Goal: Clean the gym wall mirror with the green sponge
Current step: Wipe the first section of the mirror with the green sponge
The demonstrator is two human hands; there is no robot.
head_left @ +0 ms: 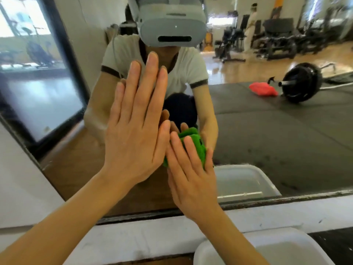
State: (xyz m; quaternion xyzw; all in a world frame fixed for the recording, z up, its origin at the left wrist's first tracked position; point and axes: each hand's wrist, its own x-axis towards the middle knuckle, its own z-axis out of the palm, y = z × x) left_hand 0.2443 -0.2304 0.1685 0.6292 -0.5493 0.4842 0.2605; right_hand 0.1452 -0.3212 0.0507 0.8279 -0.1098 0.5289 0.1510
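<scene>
Both hands flat (right on sponge)

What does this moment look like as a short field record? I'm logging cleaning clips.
left hand: flat, fingers straight, against the mirror
right hand: fingers straight, pressing the green sponge to the glass
sponge position: low on the mirror, near its bottom edge
white tub: below the mirror, at lower right
reflection: barbell and red cloth on dark mats

green sponge mostly hidden under right hand, basin cropped
</scene>
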